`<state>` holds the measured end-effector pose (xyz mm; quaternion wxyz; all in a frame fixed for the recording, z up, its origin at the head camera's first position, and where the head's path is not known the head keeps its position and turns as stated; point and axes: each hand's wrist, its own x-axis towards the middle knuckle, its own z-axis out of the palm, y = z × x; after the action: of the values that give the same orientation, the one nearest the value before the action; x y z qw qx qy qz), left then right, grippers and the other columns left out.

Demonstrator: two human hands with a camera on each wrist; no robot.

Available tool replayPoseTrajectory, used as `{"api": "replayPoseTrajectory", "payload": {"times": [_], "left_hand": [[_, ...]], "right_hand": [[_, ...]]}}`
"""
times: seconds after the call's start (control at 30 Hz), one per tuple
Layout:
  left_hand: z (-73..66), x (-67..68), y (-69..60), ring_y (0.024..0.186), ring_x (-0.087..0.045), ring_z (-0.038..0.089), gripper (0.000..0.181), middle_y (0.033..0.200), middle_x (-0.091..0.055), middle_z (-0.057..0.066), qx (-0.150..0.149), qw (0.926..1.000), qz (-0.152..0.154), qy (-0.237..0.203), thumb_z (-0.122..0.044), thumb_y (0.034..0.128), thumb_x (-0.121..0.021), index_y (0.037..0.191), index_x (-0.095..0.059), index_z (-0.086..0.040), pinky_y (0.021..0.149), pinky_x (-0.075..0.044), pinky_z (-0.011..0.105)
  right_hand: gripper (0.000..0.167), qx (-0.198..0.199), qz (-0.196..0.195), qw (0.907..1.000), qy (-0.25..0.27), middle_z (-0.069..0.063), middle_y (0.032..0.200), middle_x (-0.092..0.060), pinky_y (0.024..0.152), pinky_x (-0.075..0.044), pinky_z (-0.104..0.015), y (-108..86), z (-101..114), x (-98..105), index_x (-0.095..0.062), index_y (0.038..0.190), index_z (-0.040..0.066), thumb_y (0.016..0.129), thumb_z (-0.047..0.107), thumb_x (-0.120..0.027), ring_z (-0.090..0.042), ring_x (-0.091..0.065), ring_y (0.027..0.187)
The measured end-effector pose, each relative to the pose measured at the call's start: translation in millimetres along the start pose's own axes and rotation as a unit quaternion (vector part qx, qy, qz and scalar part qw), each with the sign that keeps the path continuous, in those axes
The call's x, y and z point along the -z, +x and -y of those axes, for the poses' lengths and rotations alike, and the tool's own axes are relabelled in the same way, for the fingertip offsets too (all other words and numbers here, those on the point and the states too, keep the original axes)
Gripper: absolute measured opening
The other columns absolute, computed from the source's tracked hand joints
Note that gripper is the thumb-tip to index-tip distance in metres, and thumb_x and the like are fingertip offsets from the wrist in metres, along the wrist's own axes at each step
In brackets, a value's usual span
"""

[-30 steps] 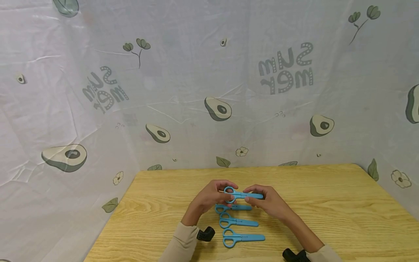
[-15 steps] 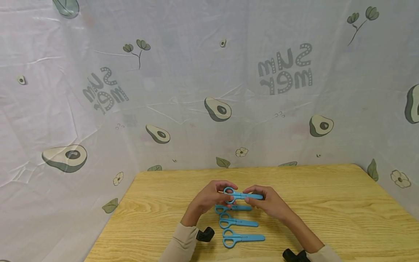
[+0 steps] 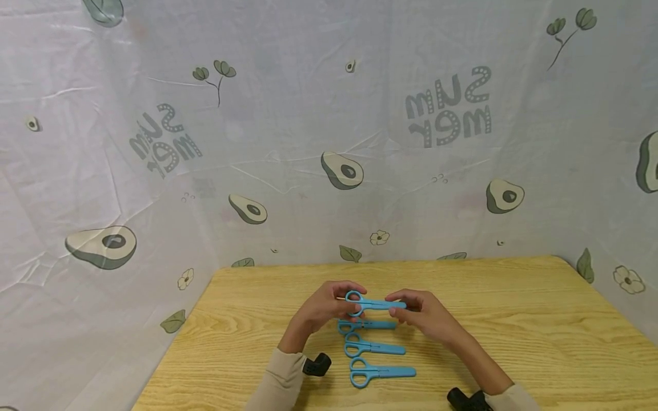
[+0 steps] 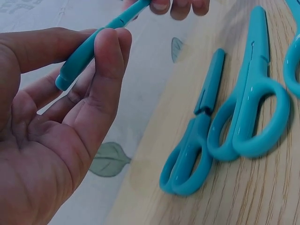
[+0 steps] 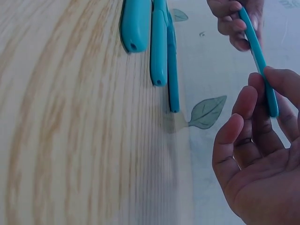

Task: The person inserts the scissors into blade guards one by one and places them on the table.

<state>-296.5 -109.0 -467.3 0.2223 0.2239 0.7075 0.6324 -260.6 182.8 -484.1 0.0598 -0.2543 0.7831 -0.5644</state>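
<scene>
A pair of light-blue scissors (image 3: 377,304), its blades in a matching cover, is held level above the table by both hands. My left hand (image 3: 325,307) pinches the finger loops between thumb and fingers. At the other end, my right hand (image 3: 434,318) pinches the cover near its tip, as the right wrist view shows with the cover end (image 5: 272,101) poking past the thumb. Below lie three similar scissors in a row: the far pair (image 3: 379,325), the middle pair (image 3: 381,348) and the near pair (image 3: 393,372). The held handle partly hides behind the left fingers.
The wooden table (image 3: 514,319) extends on both sides of the row. Behind it hangs a pale curtain (image 3: 288,142) printed with avocados and leaves. A black wrist device (image 3: 317,365) sits at the left cuff, and another (image 3: 468,401) at the right cuff.
The held scissors and my left hand have shifted slightly left. My right hand has stayed almost in place, so its fingers now sit nearer the cover's tip. The three lying scissors have not moved.
</scene>
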Motion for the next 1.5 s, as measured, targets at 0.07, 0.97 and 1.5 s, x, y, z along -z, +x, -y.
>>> {"api": "replayPoseTrajectory", "payload": {"times": [0.07, 0.97, 1.5], "left_hand": [[1.3, 2.8, -1.3, 0.106, -0.079, 0.040, 0.046, 0.098, -0.064, -0.002, -0.003, 1.0000, -0.003, 0.000, -0.001, 0.1017, -0.069, 0.144, -0.057, 0.012, 0.084, -0.067, 0.037], [11.1, 10.2, -6.8, 0.086, -0.074, 0.012, 0.046, 0.106, -0.065, 0.001, 0.011, 0.9999, 0.009, 0.000, 0.002, 0.1016, -0.067, 0.146, -0.057, 0.010, 0.082, -0.066, 0.032], [9.1, 11.3, -10.6, 0.095, -0.074, 0.013, 0.049, 0.117, -0.068, 0.005, 0.021, 0.9998, 0.005, -0.001, 0.002, 0.1011, -0.068, 0.148, -0.056, 0.007, 0.089, -0.067, 0.043]], "right_hand": [[0.034, 0.000, -0.004, 1.0000, -0.003, -0.022, 0.098, -0.071, 0.068, -0.059, -0.034, -0.8, -1.9, 1.5, -0.068, 0.134, -0.002, 0.107, 0.018, -0.068, -0.030, -0.069, 0.083], [0.034, -0.023, 0.002, 0.9997, 0.011, -0.022, 0.096, -0.070, 0.063, -0.056, -0.032, -6.0, -5.3, 0.8, -0.068, 0.133, -0.004, 0.107, 0.017, -0.069, -0.024, -0.065, 0.075], [0.032, -0.017, 0.000, 0.9998, 0.001, -0.024, 0.093, -0.069, 0.063, -0.056, -0.033, -8.1, -6.1, 1.1, -0.069, 0.132, -0.003, 0.106, 0.017, -0.069, -0.027, -0.065, 0.074]]}}
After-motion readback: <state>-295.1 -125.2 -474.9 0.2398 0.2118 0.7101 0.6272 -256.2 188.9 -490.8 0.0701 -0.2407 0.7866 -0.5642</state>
